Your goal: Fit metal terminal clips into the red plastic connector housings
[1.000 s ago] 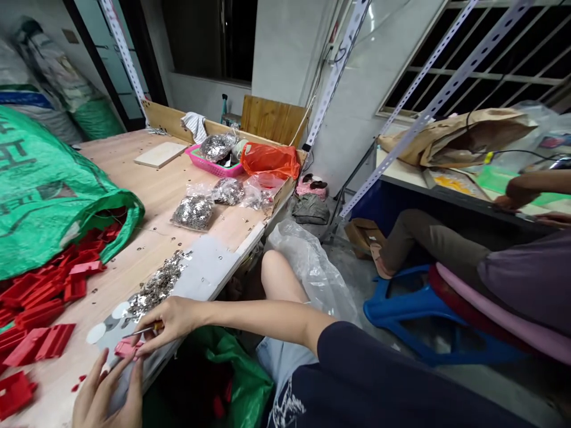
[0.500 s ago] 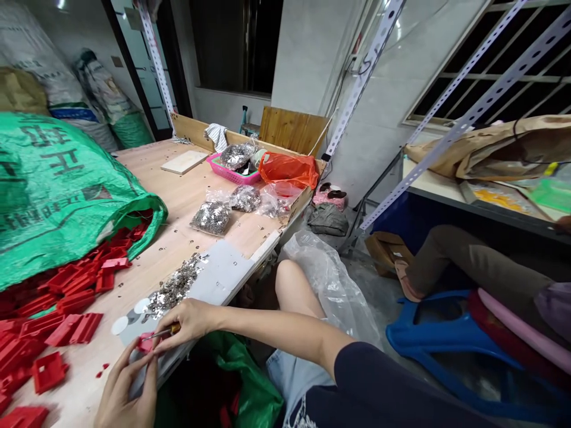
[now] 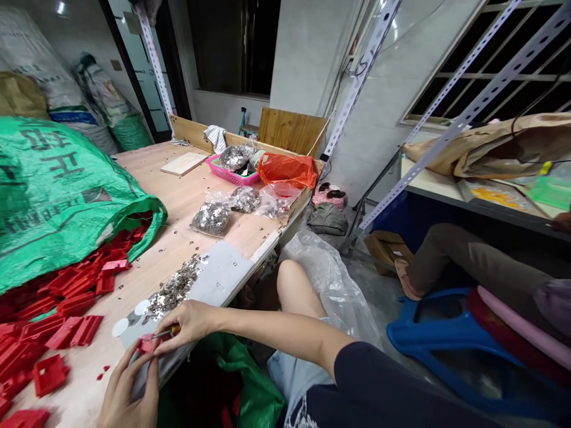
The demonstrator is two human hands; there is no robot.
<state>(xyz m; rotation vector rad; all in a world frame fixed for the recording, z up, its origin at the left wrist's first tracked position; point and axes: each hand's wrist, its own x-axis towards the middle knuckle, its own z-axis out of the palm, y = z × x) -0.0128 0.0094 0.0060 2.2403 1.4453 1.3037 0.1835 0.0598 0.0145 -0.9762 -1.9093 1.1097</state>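
Near the table's front edge my left hand (image 3: 132,389) is closed on a small red plastic part (image 3: 147,344). My right hand (image 3: 186,326) grips a thin metal tool with a yellowish-brown handle (image 3: 175,329), which looks like a screwdriver. Its shaft lies over the red part, and the tip's exact contact is hard to make out. Just beyond my hands lies a heap of small shiny metal pieces (image 3: 176,288) on a grey board (image 3: 218,279). Many red plastic parts (image 3: 74,282) spill from a green woven sack (image 3: 66,190) at the left.
Bags of metal pieces (image 3: 210,219) lie farther back, near a pink basket (image 3: 232,173) and a red plastic bag (image 3: 285,170). A green bag (image 3: 250,380) hangs below the table edge. At right, a person's leg (image 3: 482,255) is beside a blue stool (image 3: 428,333).
The view has shifted very slightly. Both hands stay in nearly the same place, with the red part and the tool still held.
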